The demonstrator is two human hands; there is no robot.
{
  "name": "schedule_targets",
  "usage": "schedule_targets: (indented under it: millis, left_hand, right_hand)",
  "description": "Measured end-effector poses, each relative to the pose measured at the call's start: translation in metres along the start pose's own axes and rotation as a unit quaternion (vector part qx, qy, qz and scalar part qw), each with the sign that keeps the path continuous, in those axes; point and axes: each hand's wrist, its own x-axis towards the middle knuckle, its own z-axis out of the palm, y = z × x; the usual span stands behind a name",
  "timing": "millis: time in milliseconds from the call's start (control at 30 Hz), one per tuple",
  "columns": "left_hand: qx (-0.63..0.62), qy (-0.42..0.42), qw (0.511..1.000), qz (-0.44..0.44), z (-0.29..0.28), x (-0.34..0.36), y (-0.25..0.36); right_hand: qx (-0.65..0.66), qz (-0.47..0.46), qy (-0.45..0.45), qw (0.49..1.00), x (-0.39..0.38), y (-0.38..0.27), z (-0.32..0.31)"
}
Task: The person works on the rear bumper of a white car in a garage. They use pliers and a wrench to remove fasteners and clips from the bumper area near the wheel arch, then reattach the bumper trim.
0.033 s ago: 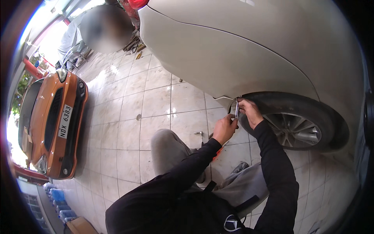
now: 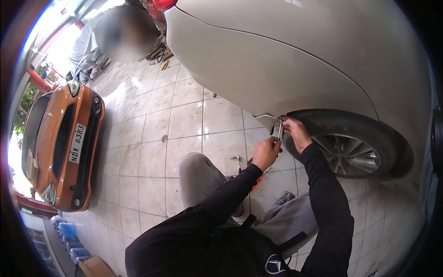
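By the lower edge of a pale car's bodywork, both hands are at a slim silver metal tool, too small to tell its exact kind. My left hand is closed round its lower end. At the upper end, the fingers of my right hand are bent in and pinch it, just in front of the tyre. Beside the fingertips, the bumper corner hangs at the wheel arch with a dark gap behind it. What the tool's tip touches is hidden.
A ratchet-like metal tool lies on the tiled floor left of my hands. Something orange is partly hidden under my left forearm. An orange car stands at the far left, with a cardboard box and several water bottles nearer.
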Motion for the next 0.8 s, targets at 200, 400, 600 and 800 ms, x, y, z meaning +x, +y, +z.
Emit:
schedule_targets:
  millis: [200, 400, 600, 800]
  left_hand:
    - [0.195, 0.128, 0.971, 0.058, 0.032, 0.06, -0.069]
    - [0.174, 0.109, 0.974, 0.099, 0.028, 0.043, -0.05]
    - [0.228, 0.052, 0.97, 0.069, -0.006, 0.006, -0.005]
    - [0.029, 0.017, 0.999, 0.003, -0.014, -0.003, 0.023]
  right_hand:
    - [-0.049, -0.028, -0.03, 0.998, 0.011, -0.002, 0.006]
    - [-0.077, -0.058, -0.008, 0.995, 0.005, -0.005, 0.007]
    - [-0.036, -0.073, 0.006, 0.997, 0.001, -0.008, 0.011]
    - [0.001, -0.02, 0.021, 1.0, -0.001, -0.011, 0.009]
